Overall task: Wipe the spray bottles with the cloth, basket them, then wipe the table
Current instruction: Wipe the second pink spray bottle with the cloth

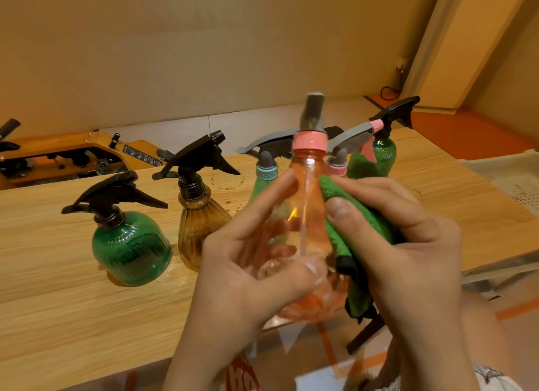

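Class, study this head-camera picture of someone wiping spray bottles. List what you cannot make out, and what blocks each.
Head view: pale green bottle, body hidden behind the left hand and orange bottle.
Head view: pink bottle, only its neck shows past the cloth and right hand.
Head view: basket, cut off by the right edge; inside unseen.
Head view: label at the back, too small to read.

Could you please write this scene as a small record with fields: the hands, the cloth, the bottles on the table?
left hand: grips pink bottle, held upright
right hand: presses cloth against its side
cloth: green, bunched
on table: green bottle and amber bottle at left, upright
behind hands: more bottles, partly hidden
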### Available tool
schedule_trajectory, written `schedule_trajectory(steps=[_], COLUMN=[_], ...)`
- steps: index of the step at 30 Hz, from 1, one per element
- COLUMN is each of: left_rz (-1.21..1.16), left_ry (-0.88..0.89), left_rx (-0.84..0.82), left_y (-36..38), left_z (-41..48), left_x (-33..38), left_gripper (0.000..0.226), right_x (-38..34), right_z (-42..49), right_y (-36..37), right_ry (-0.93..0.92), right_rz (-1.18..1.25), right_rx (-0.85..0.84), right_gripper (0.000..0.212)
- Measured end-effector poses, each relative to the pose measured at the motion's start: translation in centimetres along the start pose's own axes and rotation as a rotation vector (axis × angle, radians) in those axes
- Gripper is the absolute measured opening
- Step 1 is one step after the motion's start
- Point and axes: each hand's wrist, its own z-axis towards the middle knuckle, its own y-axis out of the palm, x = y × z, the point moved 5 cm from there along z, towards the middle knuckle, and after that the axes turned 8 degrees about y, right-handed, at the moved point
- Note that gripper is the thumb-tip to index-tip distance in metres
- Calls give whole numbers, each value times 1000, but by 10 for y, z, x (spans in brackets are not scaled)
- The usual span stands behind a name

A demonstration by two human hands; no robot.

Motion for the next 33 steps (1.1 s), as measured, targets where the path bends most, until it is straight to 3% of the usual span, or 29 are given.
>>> schedule_trajectory(steps=[3, 7, 12, 20, 29, 33], left_rz=[-4, -9, -93, -138, -146, -187], left_ry=[2, -29, -20, -8, 2, -22], left_rx=[6, -58, 33, 147, 78, -22], left_y=[-2, 6, 0, -7, 6, 10], left_z=[1, 1, 3, 1, 4, 0], left_x=[-2, -3, -9, -8, 1, 3], left_gripper=[76, 77, 76, 69, 74, 83], right_x=[1, 4, 3, -3, -1, 0], right_z=[0, -1, 0, -5, -10, -10], right_y=[0, -5, -2, -1, -3, -7], right_ry=[27, 50, 78, 28, 68, 102], right_rz=[-3, 58, 78, 49, 92, 142], right_rx=[-54, 101, -53, -119, 166, 195], right_gripper=[22, 21, 21, 23, 20, 19])
